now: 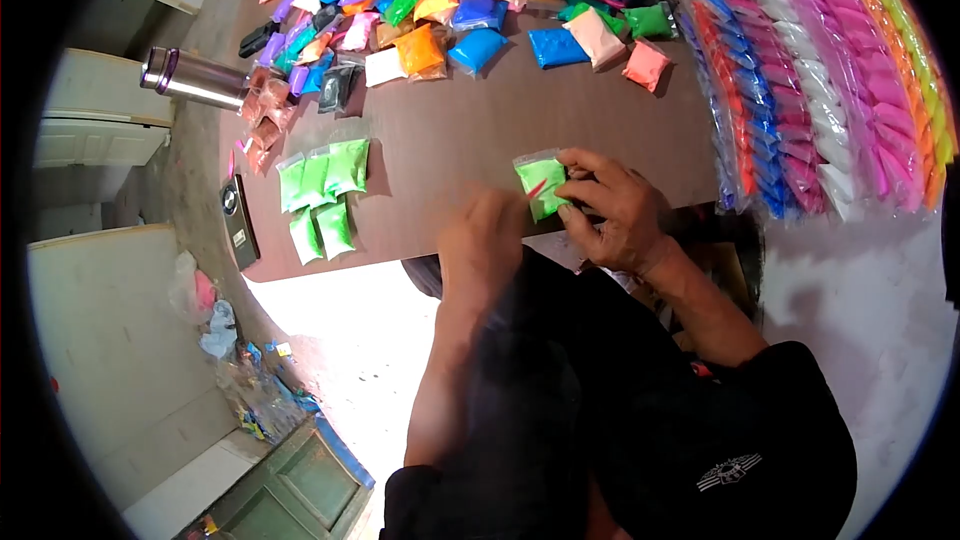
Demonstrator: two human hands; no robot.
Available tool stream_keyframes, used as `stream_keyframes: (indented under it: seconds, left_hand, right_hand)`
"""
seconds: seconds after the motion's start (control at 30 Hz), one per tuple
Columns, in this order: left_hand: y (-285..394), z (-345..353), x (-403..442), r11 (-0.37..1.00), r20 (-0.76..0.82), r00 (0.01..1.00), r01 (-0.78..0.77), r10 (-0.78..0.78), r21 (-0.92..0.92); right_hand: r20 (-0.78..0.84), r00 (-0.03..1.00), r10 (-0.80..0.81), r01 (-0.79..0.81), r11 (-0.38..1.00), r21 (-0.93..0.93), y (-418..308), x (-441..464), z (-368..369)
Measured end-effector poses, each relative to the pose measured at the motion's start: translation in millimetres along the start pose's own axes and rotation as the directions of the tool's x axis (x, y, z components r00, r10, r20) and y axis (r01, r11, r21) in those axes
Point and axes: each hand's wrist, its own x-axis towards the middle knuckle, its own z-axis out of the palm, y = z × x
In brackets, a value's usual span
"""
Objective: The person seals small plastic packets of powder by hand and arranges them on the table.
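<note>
A small clear packet of bright green material (540, 186) is at the table's front edge. My right hand (615, 205) pinches its right side between thumb and fingers. Just left of it is my left hand (485, 235), curled and smeared by motion. A thin red pointed thing (538, 188) sticks out from the left fingertips across the packet's face; its kind is unclear. Several similar green packets (325, 175) lie grouped to the left, in two rows.
A heap of mixed coloured packets (478, 48) covers the table's far side. Long strips of joined packets (800, 90) hang over the right edge. A steel flask (195, 78), brown packets (265, 105) and a dark phone-like object (238, 223) line the left edge.
</note>
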Motion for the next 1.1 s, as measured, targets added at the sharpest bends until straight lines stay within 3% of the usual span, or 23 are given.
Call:
stream_keyframes:
  seconds: [0.1, 0.17, 0.2, 0.3, 0.37, 0.5, 0.6, 0.77, 0.9, 1.0, 1.07, 1.1]
  left_hand:
    - [-0.5, 5.8, -8.0, 0.998, -0.037, 0.998, 0.047, -0.048, -0.037]
    - [-6.3, 6.1, -2.5, 0.988, -0.065, 0.997, 0.042, -0.032, 0.149]
    - [-10.6, 5.7, 1.0, 0.988, -0.072, 0.997, 0.048, -0.037, 0.147]
    - [-16.3, 2.1, 7.1, 0.993, -0.105, 0.991, 0.095, -0.087, 0.076]
    - [-8.8, -4.0, 0.7, 0.998, -0.073, 0.996, -0.058, 0.06, 0.03]
    - [-6.3, 1.2, -7.0, 0.999, -0.03, 0.999, 0.028, -0.029, -0.029]
    - [-5.8, -3.6, 6.4, 0.992, 0.031, 0.997, 0.071, -0.075, 0.107]
    - [-12.1, -6.7, 0.3, 0.999, -0.072, 0.997, 0.037, -0.037, -0.009]
    - [-3.3, -1.4, -24.6, 0.996, -0.036, 0.998, 0.046, -0.049, -0.072]
    - [-7.1, 0.5, -27.7, 0.997, -0.111, 0.99, 0.082, -0.083, -0.014]
    - [-16.1, 0.1, -26.8, 0.978, -0.147, 0.984, 0.12, -0.096, 0.168]
    - [-17.0, 0.4, -26.7, 0.978, -0.154, 0.984, 0.121, -0.095, 0.168]
  right_hand:
    - [0.025, 1.0, -0.005, 0.006, 0.999, -0.039, 2.7, 2.0, 5.0]
    - [0.048, 0.999, -0.005, 0.008, 0.998, -0.065, 1.0, 3.8, 5.0]
    - [0.076, 0.997, 0.003, 0.003, 0.997, -0.078, -0.7, 6.2, 3.5]
    - [0.102, 0.995, 0.014, -0.003, 0.995, -0.104, -1.7, 9.1, 3.9]
    - [0.101, 0.994, 0.034, -0.022, 0.993, -0.118, -2.0, 6.1, 5.2]
    - [0.107, 0.993, 0.045, -0.033, 0.993, -0.117, -4.3, 5.7, 6.5]
    - [0.099, 0.995, 0.029, -0.016, 0.992, -0.125, -6.4, 8.7, 6.0]
    - [0.064, 0.998, 0.013, -0.003, 0.988, -0.154, -5.8, 6.4, 10.6]
    - [0.034, 0.999, -0.003, 0.01, 0.981, -0.192, -5.1, 6.0, 13.9]
    - [0.017, 1.0, -0.006, 0.009, 0.98, -0.199, -4.0, 5.4, 16.1]
    - [0.014, 1.0, -0.003, 0.006, 0.979, -0.203, -4.5, 3.5, 17.0]
    - [0.01, 1.0, -0.007, 0.009, 0.975, -0.222, -3.7, 4.5, 17.7]
